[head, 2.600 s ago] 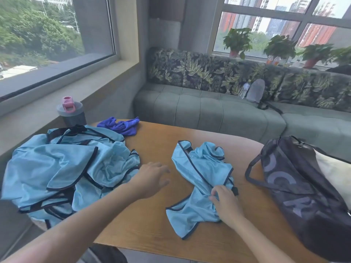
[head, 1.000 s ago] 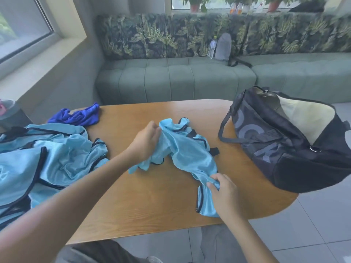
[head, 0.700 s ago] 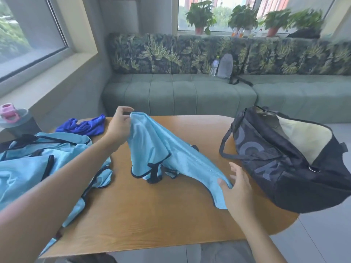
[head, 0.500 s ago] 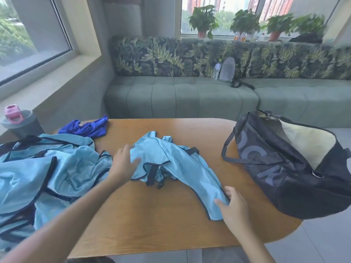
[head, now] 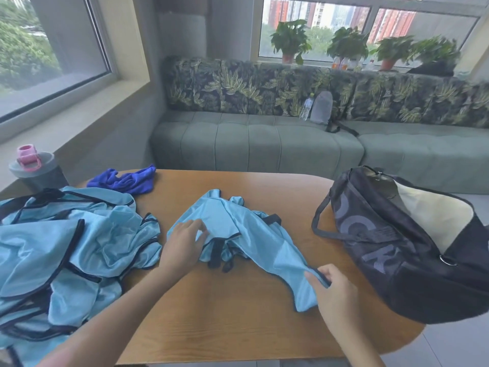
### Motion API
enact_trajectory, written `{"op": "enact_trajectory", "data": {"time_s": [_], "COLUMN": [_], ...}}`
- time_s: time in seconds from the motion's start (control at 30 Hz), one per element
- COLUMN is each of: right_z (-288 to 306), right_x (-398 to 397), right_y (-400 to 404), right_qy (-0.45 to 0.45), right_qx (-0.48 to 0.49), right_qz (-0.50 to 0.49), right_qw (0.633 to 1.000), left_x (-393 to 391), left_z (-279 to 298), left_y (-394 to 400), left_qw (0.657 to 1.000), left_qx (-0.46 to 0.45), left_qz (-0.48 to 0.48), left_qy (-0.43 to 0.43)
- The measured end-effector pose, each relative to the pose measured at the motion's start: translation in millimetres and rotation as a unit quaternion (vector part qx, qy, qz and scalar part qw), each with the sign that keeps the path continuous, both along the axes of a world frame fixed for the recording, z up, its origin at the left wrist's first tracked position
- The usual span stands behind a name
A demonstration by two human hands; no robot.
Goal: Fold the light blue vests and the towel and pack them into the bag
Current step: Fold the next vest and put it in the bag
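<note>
The vest (head: 238, 239) is thin, slick sports mesh, so I judge it to be very light, limp and slippery: it will not hold a crease by itself and will slide on the smooth wood of the counter (head: 225, 313). The bound black edges look like the firmest parts, so corners and hems along that trim are the best places to take hold, with a flat palm to pin the cloth while the other side is drawn taut.

It lies rumpled in the middle of the counter, running from near the left hand (head: 182, 245) down toward the right hand (head: 333, 290). It is light blue with a slight sheen, edged in black binding, with short black straps hanging near its middle. The left hand rests on the upper left part, fingers loosely curled at the cloth; I cannot tell whether it pinches it or only presses. The right hand pinches the lower corner at the black hem between thumb and fingers.

A pile (head: 66, 255) of the same vests lies heaped at the left end. A dark blue towel (head: 127, 178) lies crumpled behind it. The bag (head: 397, 247), dark and soft-sided, sits at the right end with its top open, well apart from the vest.
</note>
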State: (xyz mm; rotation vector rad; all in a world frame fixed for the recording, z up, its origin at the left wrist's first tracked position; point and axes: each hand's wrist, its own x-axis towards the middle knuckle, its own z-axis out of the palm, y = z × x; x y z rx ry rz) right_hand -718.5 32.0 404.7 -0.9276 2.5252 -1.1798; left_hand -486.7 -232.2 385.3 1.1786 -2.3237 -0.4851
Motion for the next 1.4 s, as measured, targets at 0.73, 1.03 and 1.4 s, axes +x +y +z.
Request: {"op": "enact_trajectory", "data": {"time_s": [0.73, 1.03, 1.4], "right_z": [244, 223, 219], "right_x": [-9, -22, -29], "right_y": [-101, -102, -93], "right_qy": [-0.412, -0.424, -0.427], "right_qx": [-0.411, -0.437, -0.445], "right_qz": [0.358, 0.325, 0.304], "right_qw": [0.73, 0.724, 0.726], "left_x": [-35, -39, -74], "left_z": [1, -14, -27], "left_y": [45, 92, 116], "left_qw": [0.996, 0.991, 0.933], "left_qx": [0.018, -0.104, -0.266], "left_qz": [-0.041, -0.086, -0.175], "left_qy": [-0.081, -0.007, -0.169]}}
